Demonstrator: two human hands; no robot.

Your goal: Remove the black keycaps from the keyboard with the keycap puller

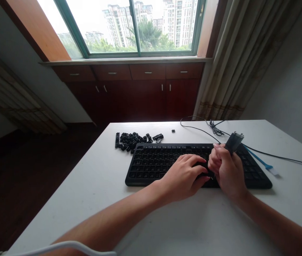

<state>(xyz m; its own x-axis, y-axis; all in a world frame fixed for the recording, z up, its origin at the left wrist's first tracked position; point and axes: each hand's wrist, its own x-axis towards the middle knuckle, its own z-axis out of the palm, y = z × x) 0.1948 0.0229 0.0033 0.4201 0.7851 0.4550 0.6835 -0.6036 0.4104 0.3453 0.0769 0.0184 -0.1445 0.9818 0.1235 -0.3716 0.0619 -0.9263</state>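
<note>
A black keyboard [151, 166] lies on the white table, with most of its left part showing bare key sockets without caps. My right hand [227, 169] is closed in a fist around a dark translucent keycap puller [234, 141]. Its pronged end sticks up above the fist, and its lower end points down at the keyboard's front rows. Over the middle of the keyboard, my left hand [184, 174] has its fingers bent, thumb and forefinger tips close together beside the puller's lower end. Whatever lies between those tips is too small and dark to make out.
Loose black keycaps [132, 140] are heaped behind the keyboard's left end, and a single keycap [173, 131] lies farther right. A coiled black cable [215, 128] runs behind the keyboard. A blue brush [260, 160] lies at the right. A white cord [73, 244] crosses the lower left.
</note>
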